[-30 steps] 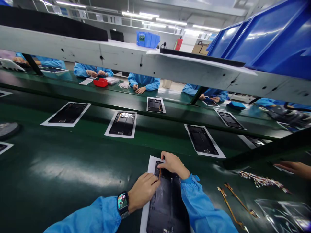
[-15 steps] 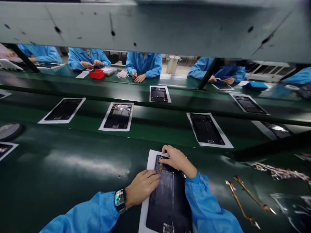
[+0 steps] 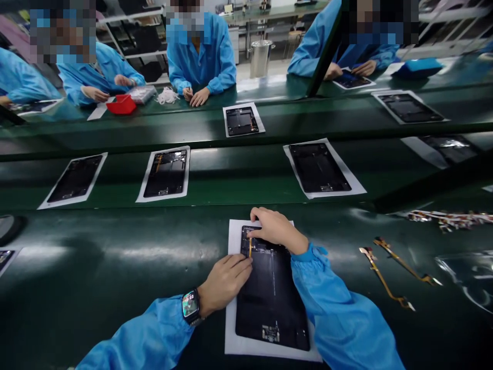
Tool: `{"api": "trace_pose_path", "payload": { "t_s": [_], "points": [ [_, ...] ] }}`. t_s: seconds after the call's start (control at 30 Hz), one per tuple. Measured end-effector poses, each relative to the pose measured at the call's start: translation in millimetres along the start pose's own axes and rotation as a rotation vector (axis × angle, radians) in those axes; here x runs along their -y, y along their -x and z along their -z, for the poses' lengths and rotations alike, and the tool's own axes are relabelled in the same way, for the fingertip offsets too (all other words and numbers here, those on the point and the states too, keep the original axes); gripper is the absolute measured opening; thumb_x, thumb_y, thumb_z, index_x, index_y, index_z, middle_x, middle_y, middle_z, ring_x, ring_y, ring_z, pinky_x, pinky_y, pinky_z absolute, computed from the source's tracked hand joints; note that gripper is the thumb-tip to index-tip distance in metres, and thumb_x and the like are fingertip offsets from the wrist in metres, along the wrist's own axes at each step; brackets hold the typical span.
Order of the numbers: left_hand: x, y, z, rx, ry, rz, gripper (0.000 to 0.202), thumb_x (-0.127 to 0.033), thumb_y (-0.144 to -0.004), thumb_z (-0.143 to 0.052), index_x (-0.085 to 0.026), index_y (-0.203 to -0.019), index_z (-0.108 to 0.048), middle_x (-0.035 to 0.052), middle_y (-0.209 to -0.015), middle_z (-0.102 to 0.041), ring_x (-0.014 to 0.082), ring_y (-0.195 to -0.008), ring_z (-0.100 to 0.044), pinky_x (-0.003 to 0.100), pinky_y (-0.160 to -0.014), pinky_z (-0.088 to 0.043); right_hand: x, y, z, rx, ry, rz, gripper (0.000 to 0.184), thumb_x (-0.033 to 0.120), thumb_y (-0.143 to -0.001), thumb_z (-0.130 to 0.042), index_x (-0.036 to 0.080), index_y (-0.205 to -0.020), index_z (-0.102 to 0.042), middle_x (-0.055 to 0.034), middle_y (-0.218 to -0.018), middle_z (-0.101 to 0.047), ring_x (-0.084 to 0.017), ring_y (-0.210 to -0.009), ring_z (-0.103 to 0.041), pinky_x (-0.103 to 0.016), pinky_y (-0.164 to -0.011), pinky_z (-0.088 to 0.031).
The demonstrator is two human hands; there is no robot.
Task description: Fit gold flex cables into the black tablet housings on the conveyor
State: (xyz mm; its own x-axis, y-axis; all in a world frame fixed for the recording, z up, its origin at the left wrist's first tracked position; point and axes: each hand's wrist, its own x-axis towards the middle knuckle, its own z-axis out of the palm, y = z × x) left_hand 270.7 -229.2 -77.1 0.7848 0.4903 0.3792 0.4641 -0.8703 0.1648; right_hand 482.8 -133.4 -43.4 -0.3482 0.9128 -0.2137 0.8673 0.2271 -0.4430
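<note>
A black tablet housing [image 3: 271,288] lies on a white sheet [image 3: 233,241] in front of me. An orange flex cable [image 3: 250,247] runs along its upper left part. My left hand [image 3: 227,280], with a watch on the wrist, has its fingertips closed together at the cable's lower end. My right hand [image 3: 275,226] reaches over the housing's top edge, its thumb on the cable's upper end and its index finger curled beyond the thumb. The exact contact under the fingertips is hidden. Two loose flex cables [image 3: 387,280] lie on the bench to the right.
Across the raised green line stand more housings on sheets, such as one housing [image 3: 319,167] ahead. A bundle of cables [image 3: 454,218] and a clear plastic bag [image 3: 470,277] lie right. A dark slanted post [image 3: 431,180] crosses there. Co-workers sit opposite, near a red box [image 3: 121,104].
My view has tilted, so the overhead beam is gone and more of the co-workers shows. Both hands stay at the orange cable, my right thumb still at its upper end.
</note>
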Motion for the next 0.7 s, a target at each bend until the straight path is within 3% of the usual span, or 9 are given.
{"api": "trace_pose_path", "payload": {
  "t_s": [0.3,0.37,0.43,0.57,0.7],
  "points": [
    [-1,-6,6.2,0.05,0.019,-0.003,0.015,-0.014,-0.097,-0.05,-0.01,-0.103,-0.063,0.0101,-0.112,-0.069,0.0211,-0.103,-0.062,0.034,-0.084,-0.054,2,1,1,0.002,0.011,-0.014,0.035,0.042,-0.076,-0.077,0.024,-0.096,-0.055,0.0,-0.092,-0.06,-0.018,-0.076,-0.058,-0.027,-0.058,-0.027],
    [1,-7,9.1,0.064,0.05,0.016,0.016,-0.023,-0.098,-0.051,-0.012,-0.101,-0.063,0.0096,-0.11,-0.069,0.0208,-0.104,-0.062,0.034,-0.084,-0.054,1,4,4,-0.007,0.012,-0.017,0.026,0.038,-0.081,-0.072,0.023,-0.097,-0.057,-0.0013,-0.093,-0.059,-0.017,-0.075,-0.058,-0.027,-0.061,-0.031],
    [3,-7,11.6,0.057,0.098,0.05,0.022,-0.031,-0.098,-0.052,-0.013,-0.103,-0.063,0.0098,-0.111,-0.068,0.0205,-0.107,-0.061,0.034,-0.087,-0.054,0,9,8,-0.024,-0.013,-0.004,0.009,0.024,-0.089,-0.06,0.021,-0.098,-0.06,-0.0033,-0.094,-0.059,-0.016,-0.076,-0.058,-0.026,-0.066,-0.036],
    [7,-7,15.4,0.111,0.117,0.049,0.026,-0.032,-0.098,-0.052,-0.013,-0.114,-0.061,0.0123,-0.127,-0.06,0.0245,-0.122,-0.053,0.039,-0.097,-0.051,1,21,18,0.004,-0.119,0.086,0.037,-0.001,-0.085,-0.041,0.019,-0.103,-0.066,-0.0064,-0.1,-0.062,-0.016,-0.089,-0.06,-0.024,-0.077,-0.042],
    [4,-5,20.7,0.196,0.086,0.017,0.027,-0.027,-0.094,-0.054,-0.011,-0.115,-0.061,0.013,-0.132,-0.057,0.0292,-0.127,-0.048,0.042,-0.099,-0.05,9,35,17,0.062,-0.228,0.09,0.03,0.003,-0.084,-0.048,0.02,-0.094,-0.07,-0.0047,-0.095,-0.068,-0.017,-0.083,-0.064,-0.025,-0.075,-0.045]
  ]
}}
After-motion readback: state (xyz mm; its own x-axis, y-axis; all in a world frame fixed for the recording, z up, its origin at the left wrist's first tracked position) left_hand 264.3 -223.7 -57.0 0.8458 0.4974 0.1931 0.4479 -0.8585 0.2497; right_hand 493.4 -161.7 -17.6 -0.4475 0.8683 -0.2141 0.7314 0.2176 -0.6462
